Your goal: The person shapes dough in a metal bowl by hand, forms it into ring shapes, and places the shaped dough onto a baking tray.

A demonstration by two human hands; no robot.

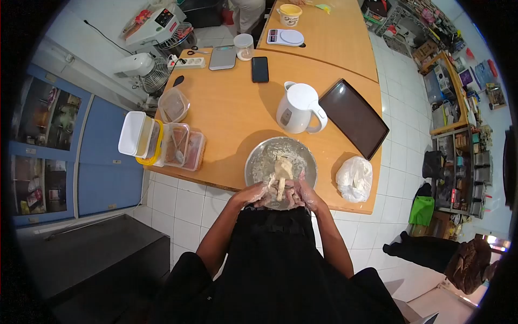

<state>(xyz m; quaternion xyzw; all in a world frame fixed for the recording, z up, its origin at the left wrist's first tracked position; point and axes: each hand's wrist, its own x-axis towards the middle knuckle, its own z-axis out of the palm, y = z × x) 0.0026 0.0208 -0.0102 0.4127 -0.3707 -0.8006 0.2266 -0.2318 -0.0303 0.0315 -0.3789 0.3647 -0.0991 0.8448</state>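
At the table's near edge stands a metal bowl [253, 168], its inner wall smeared with flour and batter. Sticky pale dough [283, 168] lies in it, with a strand hanging toward me. My left hand [258, 194] is inside the near left of the bowl, floury, its fingers curled into the dough. On the near right, my right hand [302, 193] is also coated and closed around dough. The two hands are close together, and some fingertips are hidden by dough.
Beyond the bowl is a white electric kettle [300, 107], with a dark baking tray [353, 116] to its right. A white plastic bag [354, 179] sits at the right edge. Stacked plastic containers [181, 144] stand left. Farther back are a phone [260, 69] and a scale [223, 58].
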